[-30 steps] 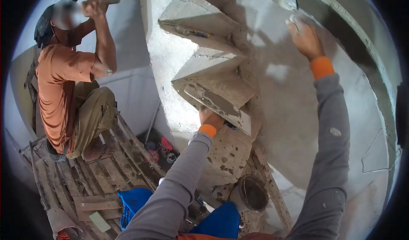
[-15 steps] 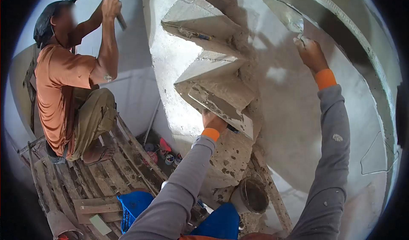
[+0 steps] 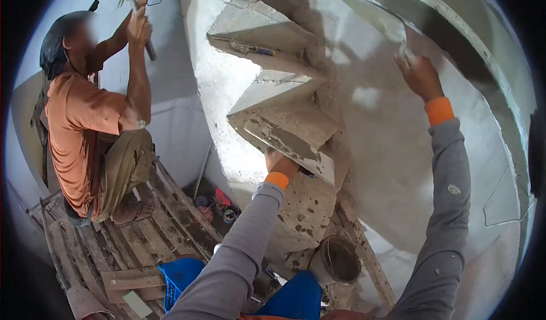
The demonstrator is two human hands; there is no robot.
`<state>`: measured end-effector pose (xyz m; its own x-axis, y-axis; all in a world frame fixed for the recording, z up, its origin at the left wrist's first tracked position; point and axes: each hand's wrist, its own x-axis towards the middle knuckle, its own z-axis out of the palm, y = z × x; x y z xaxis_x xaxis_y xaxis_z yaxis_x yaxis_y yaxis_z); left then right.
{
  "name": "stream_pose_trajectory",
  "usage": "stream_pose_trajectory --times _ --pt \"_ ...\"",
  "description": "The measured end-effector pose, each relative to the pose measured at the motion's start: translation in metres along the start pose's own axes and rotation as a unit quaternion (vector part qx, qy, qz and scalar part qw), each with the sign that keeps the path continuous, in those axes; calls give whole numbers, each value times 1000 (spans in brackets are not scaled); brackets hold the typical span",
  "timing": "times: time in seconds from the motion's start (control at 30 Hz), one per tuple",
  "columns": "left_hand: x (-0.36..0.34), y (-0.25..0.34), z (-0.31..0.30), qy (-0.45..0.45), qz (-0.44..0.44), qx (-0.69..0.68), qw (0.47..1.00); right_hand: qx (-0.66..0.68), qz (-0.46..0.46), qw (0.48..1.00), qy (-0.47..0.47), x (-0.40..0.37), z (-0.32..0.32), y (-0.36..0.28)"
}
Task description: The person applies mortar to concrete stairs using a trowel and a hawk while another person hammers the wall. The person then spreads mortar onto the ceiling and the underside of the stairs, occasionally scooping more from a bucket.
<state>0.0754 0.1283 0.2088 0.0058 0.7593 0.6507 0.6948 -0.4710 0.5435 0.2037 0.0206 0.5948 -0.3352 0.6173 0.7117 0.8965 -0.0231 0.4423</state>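
Note:
My left hand [image 3: 280,162] grips a plasterer's hawk [image 3: 296,148] from below, fingers closed under the flat board. Wet grey mortar is smeared over the hawk's top, which tilts down to the right in front of the concrete steps [image 3: 278,95]. High on the right, my right hand [image 3: 422,77] is closed round the handle of a trowel [image 3: 378,20]. Its blade is blurred and lies against the curved plastered wall [image 3: 392,144], just under the darker band along the edge above.
A co-worker [image 3: 85,107] squats on a slatted wooden platform [image 3: 133,240] at left, raising a hammer [image 3: 142,21]. Below the steps stands a mortar bucket [image 3: 325,267] beside a plank [image 3: 372,257]. Bent wire [image 3: 500,225] sticks out at right; a level-like tool [image 3: 259,50] lies on a step.
The trowel and my right hand have shifted slightly against the wall, the blade now smeared by motion. The hawk stays in my left hand. The co-worker's hammer hand has come down and left.

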Motion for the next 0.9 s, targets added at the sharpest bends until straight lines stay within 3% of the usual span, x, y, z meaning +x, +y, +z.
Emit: stream_pose_trajectory --times 0.03,0.13,0.33,0.43,0.6,0.9 --pt "2 -3 4 -1 0 -7 1000 -55 12 998 -9 2 -9 -3" --pt "1 0 6 -16 -1 0 1000 -70 -39 993 82 15 -21 18" --pt "0 3 -9 8 17 26 999 -146 69 986 35 -28 1 39" --pt "2 1 -6 -16 8 6 1000 -121 19 988 93 -20 8 21" --pt "2 2 -5 -46 -4 20 999 -112 16 983 145 -1 -25 -23" --pt "2 -1 0 -21 10 33 999 -54 -43 972 223 -49 -55 16"
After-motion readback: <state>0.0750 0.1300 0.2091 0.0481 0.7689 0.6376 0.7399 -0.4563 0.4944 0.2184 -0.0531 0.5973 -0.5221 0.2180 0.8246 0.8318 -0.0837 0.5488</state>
